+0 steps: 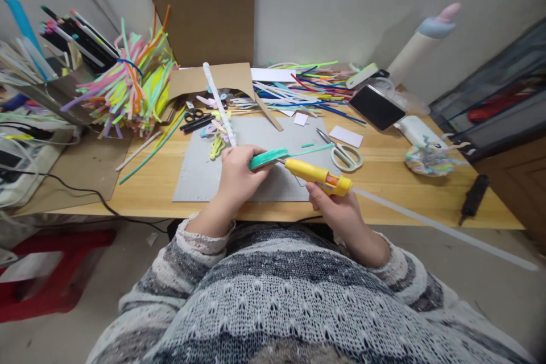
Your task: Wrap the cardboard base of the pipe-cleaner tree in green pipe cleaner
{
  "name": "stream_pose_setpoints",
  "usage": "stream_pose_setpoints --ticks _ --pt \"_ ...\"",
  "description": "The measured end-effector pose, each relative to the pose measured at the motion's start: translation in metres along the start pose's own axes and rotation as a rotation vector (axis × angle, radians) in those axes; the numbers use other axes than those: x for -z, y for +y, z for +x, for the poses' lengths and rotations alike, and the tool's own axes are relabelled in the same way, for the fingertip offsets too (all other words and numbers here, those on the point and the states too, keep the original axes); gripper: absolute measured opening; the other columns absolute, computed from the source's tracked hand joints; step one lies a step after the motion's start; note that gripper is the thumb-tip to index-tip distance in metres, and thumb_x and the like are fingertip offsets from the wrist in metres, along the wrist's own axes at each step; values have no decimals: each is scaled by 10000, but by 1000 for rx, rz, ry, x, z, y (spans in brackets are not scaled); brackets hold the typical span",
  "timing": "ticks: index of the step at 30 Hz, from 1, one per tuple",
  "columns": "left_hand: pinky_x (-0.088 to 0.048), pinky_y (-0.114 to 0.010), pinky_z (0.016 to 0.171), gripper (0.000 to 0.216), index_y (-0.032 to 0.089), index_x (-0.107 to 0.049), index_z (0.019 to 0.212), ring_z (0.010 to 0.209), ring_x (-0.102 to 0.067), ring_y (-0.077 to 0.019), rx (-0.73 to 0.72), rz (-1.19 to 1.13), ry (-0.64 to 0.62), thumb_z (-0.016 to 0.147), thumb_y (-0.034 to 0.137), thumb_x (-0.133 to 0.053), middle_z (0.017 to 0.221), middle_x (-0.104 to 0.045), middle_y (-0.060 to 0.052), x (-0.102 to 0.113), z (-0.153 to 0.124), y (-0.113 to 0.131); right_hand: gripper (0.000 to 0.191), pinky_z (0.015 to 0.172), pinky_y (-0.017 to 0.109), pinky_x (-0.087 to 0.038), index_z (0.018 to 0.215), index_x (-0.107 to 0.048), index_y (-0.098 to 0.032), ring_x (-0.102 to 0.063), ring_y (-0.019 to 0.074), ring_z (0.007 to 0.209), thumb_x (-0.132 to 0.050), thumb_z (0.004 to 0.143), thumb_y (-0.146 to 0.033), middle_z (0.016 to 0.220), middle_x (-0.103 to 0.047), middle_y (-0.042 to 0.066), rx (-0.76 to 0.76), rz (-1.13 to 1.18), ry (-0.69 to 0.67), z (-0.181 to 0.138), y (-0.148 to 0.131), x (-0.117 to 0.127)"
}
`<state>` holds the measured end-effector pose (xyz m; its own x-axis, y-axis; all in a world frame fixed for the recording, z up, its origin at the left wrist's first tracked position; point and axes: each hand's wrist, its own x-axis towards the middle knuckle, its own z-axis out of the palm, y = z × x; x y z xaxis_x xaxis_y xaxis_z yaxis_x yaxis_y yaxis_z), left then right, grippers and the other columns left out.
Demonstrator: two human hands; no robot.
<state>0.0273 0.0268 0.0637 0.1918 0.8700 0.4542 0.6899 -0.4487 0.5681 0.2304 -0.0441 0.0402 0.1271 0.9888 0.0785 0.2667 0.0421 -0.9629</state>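
Observation:
My left hand (239,177) is closed around a flat piece edged with teal pipe cleaner (268,158); the rest of the piece is hidden by my fingers. A loose teal strip (311,151) runs from its edge to the right. In my right hand (336,210) is a yellow hot glue gun (318,176), with a long clear glue stick (443,229) sticking out of its back. The gun's metal nozzle is at the teal edge; whether they touch I cannot tell. Beyond my left hand a white wrapped stick (219,103) slants upward.
White-handled scissors (347,158) lie right of the grey cutting mat (196,182). Loose pipe cleaners (294,91), a phone (377,108) and a black screwdriver-like tool (474,196) are on the table. At left stand a pipe cleaner bundle (132,77) and a power strip (25,168) with cables.

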Motion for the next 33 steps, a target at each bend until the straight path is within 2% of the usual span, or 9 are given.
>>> stream_pose_setpoints --ticks 5,10,15,22,28,33 --pt "-357 -381 899 133 232 -632 867 837 -633 -183 -13 -7 6 774 287 -710 864 -711 20 -1 0 -1 268 461 261 -394 855 -683 -179 -455 105 498 -658 792 -439 563 -515 -26 18 25 -13 -2 -9 -4" --pt "-359 -389 892 148 244 -636 881 858 -635 -195 -11 -7 2 753 245 -711 869 -711 20 -2 0 -2 244 443 250 -378 747 -650 -185 -447 94 483 -660 784 -426 549 -511 -30 40 39 -37 -3 -14 -7" --pt "-355 -394 905 172 248 -635 891 881 -637 -197 -5 -5 -11 738 199 -695 885 -712 23 -2 0 -2 216 462 254 -405 789 -649 -195 -459 99 491 -649 783 -411 572 -538 -27 60 41 -53 -4 -18 -9" --pt "-348 -399 914 197 232 -625 866 916 -642 -205 1 -14 -10 699 140 -675 909 -718 17 -2 0 -1 189 483 261 -399 744 -584 -208 -467 112 533 -624 780 -390 598 -512 -28 67 1 -88 -5 -23 -12" --pt "-356 -396 914 206 241 -636 882 936 -639 -214 5 -4 -14 701 151 -674 926 -721 14 -3 -1 -1 174 573 279 -418 722 -503 -221 -465 119 618 -605 831 -312 687 -484 -24 196 -51 -98 -5 -6 -10" --pt "-362 -394 917 218 245 -631 897 925 -634 -213 5 16 -18 708 149 -682 927 -719 12 -3 -1 -2 148 624 301 -422 757 -507 -225 -472 138 668 -623 832 -278 725 -489 -15 272 -129 -139 -7 -10 -5"
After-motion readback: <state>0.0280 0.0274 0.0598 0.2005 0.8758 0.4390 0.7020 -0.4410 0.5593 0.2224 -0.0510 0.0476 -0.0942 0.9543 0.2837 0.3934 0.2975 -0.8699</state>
